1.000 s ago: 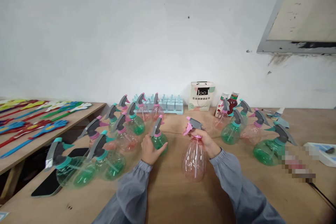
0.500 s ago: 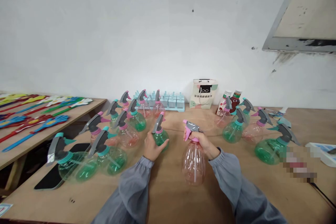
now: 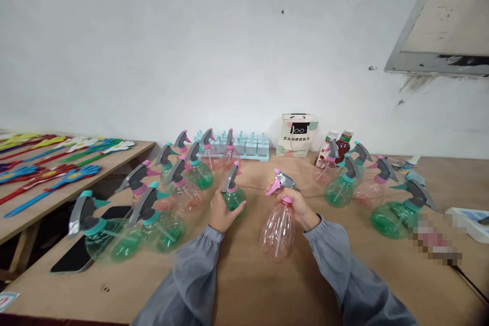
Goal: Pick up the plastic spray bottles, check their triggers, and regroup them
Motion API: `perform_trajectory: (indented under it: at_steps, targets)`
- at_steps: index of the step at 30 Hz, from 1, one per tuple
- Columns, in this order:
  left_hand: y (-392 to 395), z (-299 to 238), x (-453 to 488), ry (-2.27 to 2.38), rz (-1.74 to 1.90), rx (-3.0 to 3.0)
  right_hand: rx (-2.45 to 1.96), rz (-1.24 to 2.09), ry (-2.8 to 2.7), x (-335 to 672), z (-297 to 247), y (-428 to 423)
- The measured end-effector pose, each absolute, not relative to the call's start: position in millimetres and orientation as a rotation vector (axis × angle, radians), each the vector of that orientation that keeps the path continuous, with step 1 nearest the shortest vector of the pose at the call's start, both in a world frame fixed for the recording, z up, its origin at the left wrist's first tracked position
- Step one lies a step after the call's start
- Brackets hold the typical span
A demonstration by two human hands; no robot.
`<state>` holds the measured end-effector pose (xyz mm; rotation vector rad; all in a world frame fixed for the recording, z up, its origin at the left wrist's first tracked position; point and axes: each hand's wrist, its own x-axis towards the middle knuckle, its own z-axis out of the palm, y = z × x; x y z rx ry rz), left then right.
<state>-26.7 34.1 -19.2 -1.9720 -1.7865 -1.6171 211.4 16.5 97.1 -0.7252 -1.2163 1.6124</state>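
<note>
Over table (image 3: pixel 252 285) | right hand (image 3: pixel 300 206) curled round pink bottle (image 3: pixel 277 237) | left hand (image 3: pixel 222 213), thumb splayed, cupping green bottle (image 3: pixel 237 197), apparently loosely

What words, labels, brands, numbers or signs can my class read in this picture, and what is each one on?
"眼镜": on the bag; the characters on either side are too soft to be sure of.
Small print low on the bag: too small to read.
Labels on the white bottle and the red bottle: too blurred to read.
Sticker at the near left: unreadable.
Spray bottles: no text can be made out.
</note>
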Motion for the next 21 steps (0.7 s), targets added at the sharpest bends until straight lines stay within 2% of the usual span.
perform_trajectory:
  at_steps: [15,21]
  targets:
    - [35.5,-20.5,-27.5,-1.804,-1.621,-1.977,-0.811,1.608,-1.141,208.5,96.8,13.5]
    - [34.6,-18.7,-26.9,-1.813,-1.650,-1.966,-0.796,1.347,-0.987,209.1,90.7,13.0]
